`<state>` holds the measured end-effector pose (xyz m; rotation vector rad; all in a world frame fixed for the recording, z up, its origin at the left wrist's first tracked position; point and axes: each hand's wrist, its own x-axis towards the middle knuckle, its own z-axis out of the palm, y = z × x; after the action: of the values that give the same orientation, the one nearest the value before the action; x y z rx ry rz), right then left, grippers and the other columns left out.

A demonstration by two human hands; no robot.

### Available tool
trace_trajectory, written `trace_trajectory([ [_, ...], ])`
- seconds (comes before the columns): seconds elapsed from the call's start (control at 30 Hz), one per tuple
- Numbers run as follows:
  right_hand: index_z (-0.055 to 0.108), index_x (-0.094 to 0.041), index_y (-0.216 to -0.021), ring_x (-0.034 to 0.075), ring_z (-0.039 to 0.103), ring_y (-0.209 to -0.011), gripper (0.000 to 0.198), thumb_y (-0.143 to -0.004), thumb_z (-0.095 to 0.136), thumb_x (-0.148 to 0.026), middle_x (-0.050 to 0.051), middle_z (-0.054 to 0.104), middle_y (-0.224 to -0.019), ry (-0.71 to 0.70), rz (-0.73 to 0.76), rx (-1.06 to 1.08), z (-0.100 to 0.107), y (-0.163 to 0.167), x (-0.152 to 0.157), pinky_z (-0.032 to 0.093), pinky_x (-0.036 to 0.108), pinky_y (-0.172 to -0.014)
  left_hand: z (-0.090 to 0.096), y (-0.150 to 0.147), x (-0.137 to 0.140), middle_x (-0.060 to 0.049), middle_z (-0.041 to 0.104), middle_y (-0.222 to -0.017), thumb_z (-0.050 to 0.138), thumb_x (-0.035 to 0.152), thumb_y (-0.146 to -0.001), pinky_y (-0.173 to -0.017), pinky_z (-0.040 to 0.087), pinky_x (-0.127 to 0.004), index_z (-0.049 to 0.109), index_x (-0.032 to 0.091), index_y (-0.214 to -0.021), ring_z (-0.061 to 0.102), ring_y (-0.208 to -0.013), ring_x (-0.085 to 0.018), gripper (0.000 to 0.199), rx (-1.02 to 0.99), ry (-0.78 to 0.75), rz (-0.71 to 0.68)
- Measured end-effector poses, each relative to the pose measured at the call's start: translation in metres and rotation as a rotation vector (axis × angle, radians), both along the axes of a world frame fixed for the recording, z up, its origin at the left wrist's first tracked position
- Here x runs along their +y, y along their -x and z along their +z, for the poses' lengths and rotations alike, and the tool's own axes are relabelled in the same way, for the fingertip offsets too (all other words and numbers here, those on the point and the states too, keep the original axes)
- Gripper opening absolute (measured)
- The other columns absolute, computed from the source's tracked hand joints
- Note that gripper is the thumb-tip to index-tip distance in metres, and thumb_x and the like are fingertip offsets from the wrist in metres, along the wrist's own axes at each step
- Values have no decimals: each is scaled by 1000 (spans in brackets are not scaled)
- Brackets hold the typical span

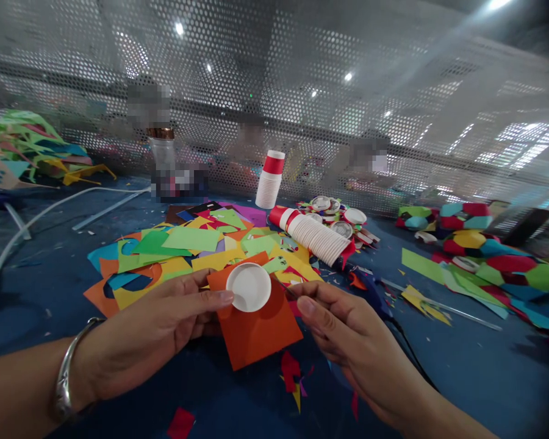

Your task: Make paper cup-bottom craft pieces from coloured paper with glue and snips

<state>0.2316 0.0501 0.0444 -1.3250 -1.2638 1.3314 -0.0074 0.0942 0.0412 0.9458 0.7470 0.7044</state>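
Note:
My left hand (pixel 165 314) is closed on a square sheet of orange paper (pixel 263 335), its thumb pressing a round white piece with a raised rim (pixel 249 286), like a paper cup seen end-on, against the sheet. At the sheet's right edge, my right hand (pixel 338 332) is closed in a pinch. Something thin and dark shows at its fingertips, too small to make out. Beyond both hands lies a spread pile of coloured paper sheets and offcuts (pixel 183 239).
A stack of paper cups (pixel 318 238) lies on its side, and another cup stack (pixel 269 183) stands behind. A blue glue gun (pixel 374 292) with a black cable lies at right, near coloured paper balls (pixel 507 268). Paper strips (pixel 32 146) heap at far left. Perforated metal stands behind.

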Motion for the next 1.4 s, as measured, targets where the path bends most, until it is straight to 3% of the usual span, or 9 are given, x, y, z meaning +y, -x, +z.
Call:
trace_trajectory([
  [0.33,63,-18,-109,6,17,-51,37,-95,68,-52,-10,32,-62,-1,6,-18,-2,-3,-1,9,23,-44,-3,0,1,-9,72,-132,70,32,-95,-98,54,-36,70,21,-128,65,-120,-28,35,-28,-2,-108],
  [0.73,67,-20,-107,6,16,-51,33,-96,67,-51,-9,32,-64,-36,35,-40,-2,-5,0,10,22,-43,-8,2,5,-10,67,-140,66,31,-98,-106,50,-43,64,22,-137,60,-128,-30,40,-40,4,-143],
  [1.03,66,-20,-109,6,14,-49,36,-97,65,-53,-11,27,-58,-58,78,-77,-6,-12,2,10,24,-41,-8,2,5,-5,72,-132,74,31,-93,-97,54,-31,68,27,-131,66,-117,-22,39,26,-43,-66],
  [1.4,66,-20,-109,5,17,-49,33,-98,65,-51,-10,33,-62,-94,100,-111,-6,-13,2,10,23,-42,-7,2,5,-3,73,-131,75,32,-92,-96,55,-30,73,29,-125,67,-115,-21,32,22,-40,-79],
])
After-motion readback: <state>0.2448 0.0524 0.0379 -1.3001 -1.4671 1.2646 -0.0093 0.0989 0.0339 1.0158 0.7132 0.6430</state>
